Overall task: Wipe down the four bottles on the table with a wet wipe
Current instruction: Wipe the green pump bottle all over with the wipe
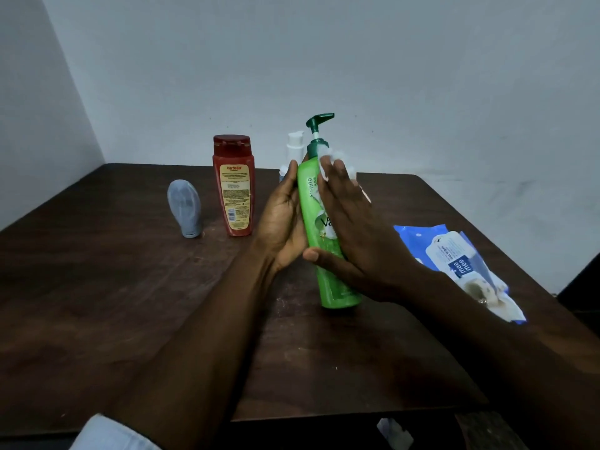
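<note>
Pale blue-grey walls (389,76) meet in a corner at far left, with a dark brown wooden desk (130,303) in front of me.

Green pump bottle (334,287): centre of desk, tilted so its top leans to the far left. Its base is at the desk surface, though I can't tell if it fully rests there. The dark green pump head is on top with the nozzle pointing right.

My left grip (282,219) cups the bottle's left side, palm against it and one digit running up towards the shoulder. The other fingers go behind the bottle, out of sight.

My right grip (354,241) lies flat across the bottle's front and right side. The fingers are straight and the thumb is stretched low across the body. It presses a white wet wipe (328,155) against the upper part, just below the pump collar, and the wipe bunches out past my fingertips.

Red shampoo bottle (233,186): upright, left of my hands, back label facing me.

Grey tube (185,207): further left, standing on its cap, near the red one but apart from it.

White pump bottle (294,146): far side, mostly hidden behind my left grip and the green bottle, only the top showing.

Blue wet wipes pack (454,264): lying flat at right, near the desk edge, lid flap open, well apart from the bottles.

A pale sleeve (107,433) shows at the near left.
</note>
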`<action>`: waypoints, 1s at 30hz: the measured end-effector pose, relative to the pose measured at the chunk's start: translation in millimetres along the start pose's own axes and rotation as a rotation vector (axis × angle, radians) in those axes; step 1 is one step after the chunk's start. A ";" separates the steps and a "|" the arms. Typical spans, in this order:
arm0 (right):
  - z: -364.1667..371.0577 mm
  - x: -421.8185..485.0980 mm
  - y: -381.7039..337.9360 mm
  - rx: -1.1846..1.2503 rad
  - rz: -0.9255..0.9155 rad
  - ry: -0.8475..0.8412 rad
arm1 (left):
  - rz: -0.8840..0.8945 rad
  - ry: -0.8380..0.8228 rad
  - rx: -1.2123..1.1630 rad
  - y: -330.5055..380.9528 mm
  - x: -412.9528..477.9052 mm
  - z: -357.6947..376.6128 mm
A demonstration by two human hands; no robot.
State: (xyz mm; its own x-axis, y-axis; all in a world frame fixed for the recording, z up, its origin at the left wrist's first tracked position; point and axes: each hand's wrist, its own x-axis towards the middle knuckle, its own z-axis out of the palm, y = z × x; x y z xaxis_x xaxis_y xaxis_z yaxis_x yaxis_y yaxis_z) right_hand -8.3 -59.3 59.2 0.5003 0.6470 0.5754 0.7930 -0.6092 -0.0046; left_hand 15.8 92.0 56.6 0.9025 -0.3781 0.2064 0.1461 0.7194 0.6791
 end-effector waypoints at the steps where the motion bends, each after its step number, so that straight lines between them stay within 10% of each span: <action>1: 0.4 -4.0 -1.6 -0.005 -0.009 -0.014 | -0.009 -0.009 -0.005 0.6 0.4 -0.5; 18: -17.7 -79.6 -18.4 -0.070 -0.247 -0.412 | -0.045 -0.065 0.007 -2.0 9.5 -8.7; 30: -17.4 -46.2 -6.5 -0.145 -0.276 -0.303 | -0.071 -0.163 -0.064 -2.7 9.8 -8.0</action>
State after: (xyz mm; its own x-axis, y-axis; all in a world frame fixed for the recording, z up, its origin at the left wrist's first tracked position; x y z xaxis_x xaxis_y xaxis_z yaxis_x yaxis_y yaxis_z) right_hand -42.6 -93.2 46.9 0.3726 0.8871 0.2724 0.8652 -0.4383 0.2436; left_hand 27.5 91.1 51.2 0.8120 -0.5150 0.2747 0.2373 0.7213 0.6507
